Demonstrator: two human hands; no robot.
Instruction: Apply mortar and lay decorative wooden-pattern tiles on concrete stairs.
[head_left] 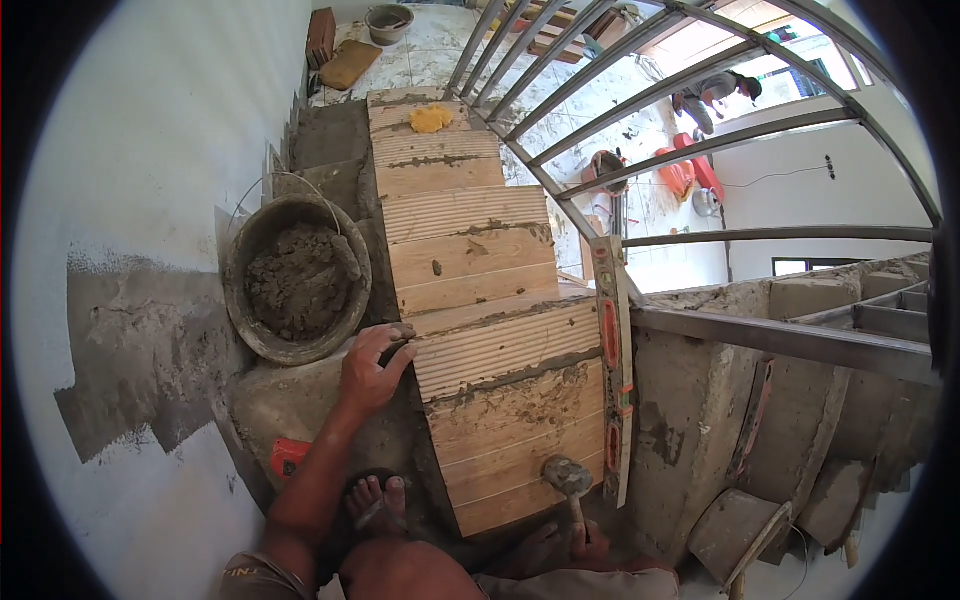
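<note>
My left hand [375, 365] is at the left edge of a wood-look stair tile [510, 350], its fingers curled round something grey there that I cannot make out. Low on the right, my right hand [590, 540] grips a rubber mallet [566, 477], its grey, mortar-smeared head over the lowest tile [515, 450]. A long spirit level [610, 370] stands along the right edge of these tiles. A bucket of grey mortar [295, 280] sits on the rough steps left of the tiled treads. A red tool [289, 455] lies beside my left forearm.
A white wall [120, 160] bounds the left; a metal railing [770, 330] runs along the right. Rough concrete steps [780, 420] descend at right, with more buckets [730, 525]. Below are another person [705, 100], red objects [690, 170] and a tub [388, 22] on the floor.
</note>
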